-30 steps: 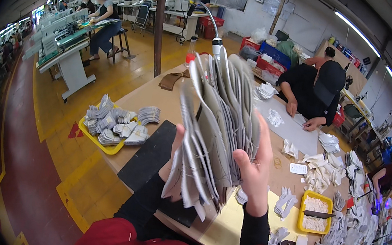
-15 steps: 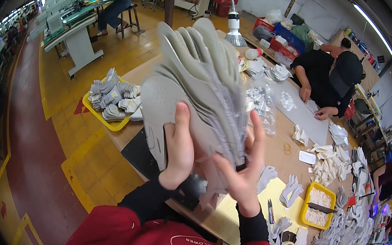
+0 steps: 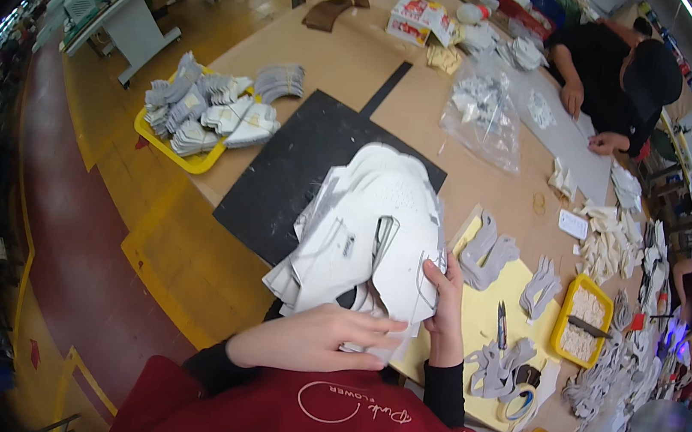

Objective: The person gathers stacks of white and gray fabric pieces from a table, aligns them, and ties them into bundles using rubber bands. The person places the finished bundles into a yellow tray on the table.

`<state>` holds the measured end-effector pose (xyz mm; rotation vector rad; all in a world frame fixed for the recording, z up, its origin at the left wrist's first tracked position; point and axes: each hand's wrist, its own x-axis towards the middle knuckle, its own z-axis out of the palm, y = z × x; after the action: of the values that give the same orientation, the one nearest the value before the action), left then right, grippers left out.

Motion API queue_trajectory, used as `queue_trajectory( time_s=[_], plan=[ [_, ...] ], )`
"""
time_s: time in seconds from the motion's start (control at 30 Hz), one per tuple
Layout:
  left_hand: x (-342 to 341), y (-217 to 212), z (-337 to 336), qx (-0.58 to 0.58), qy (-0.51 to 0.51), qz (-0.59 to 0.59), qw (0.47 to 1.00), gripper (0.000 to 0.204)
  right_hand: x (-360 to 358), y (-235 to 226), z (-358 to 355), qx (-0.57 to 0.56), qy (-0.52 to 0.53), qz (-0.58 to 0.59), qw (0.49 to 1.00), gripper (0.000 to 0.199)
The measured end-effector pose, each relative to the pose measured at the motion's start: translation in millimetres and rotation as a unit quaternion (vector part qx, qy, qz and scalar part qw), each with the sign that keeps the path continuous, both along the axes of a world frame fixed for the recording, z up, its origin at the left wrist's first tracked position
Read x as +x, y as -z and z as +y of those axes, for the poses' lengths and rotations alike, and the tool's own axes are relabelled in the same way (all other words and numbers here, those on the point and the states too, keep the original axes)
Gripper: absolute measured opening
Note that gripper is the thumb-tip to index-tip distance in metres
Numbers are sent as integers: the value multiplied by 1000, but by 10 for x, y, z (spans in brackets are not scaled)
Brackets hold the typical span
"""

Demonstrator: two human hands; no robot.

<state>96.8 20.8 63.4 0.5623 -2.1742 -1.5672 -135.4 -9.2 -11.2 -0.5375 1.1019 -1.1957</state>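
A thick stack of white, U-shaped shoe upper pieces (image 3: 333, 253) lies before me, its rounded, perforated ends pointing away and its layers fanned at the left. It overlaps a black board (image 3: 282, 174) on the table. My right hand (image 3: 445, 297) grips the stack's right edge, thumb on top and the fingers partly hidden beneath. Across the near ends of the pieces rests my left hand (image 3: 323, 334), its fingers stretched out against them.
A yellow tray (image 3: 201, 162) of bundled grey-white pieces stands at the left table edge. To the right are grey strips (image 3: 489, 249), snips (image 3: 502, 323), a tape roll (image 3: 518, 403) and a yellow basket (image 3: 557, 341) with a knife. Another person (image 3: 613, 85) works at the far right.
The stack has come down from upright in both hands to lying low over the black board. My left hand has let go of its side and moved to the near ends. The view has tilted down.
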Motion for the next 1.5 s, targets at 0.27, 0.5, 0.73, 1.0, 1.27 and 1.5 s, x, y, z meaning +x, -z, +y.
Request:
queue_trajectory(
  time_s=[0.27,0.5,0.73,1.0,1.27,1.5],
  plan=[
    [321,667,-293,6,-399,-73,914,55,-68,-106,285,-60,-41,89,993,68],
    [158,593,84,-20,-425,-136,895,61,-199,169,559,-61,-54,289,954,74],
    [131,289,-544,-81,-346,-95,930,45,-90,-88,180,-214,-60,592,774,54],
    [-72,398,-847,-137,-183,-10,973,21,-135,-331,303,-287,-118,319,895,31],
    [73,337,-645,-127,-202,10,971,29,-174,-67,96,-211,-56,547,808,31],
    [-50,298,-712,-230,-290,-33,928,31,-254,-233,189,-317,-114,501,797,22]
  ],
)
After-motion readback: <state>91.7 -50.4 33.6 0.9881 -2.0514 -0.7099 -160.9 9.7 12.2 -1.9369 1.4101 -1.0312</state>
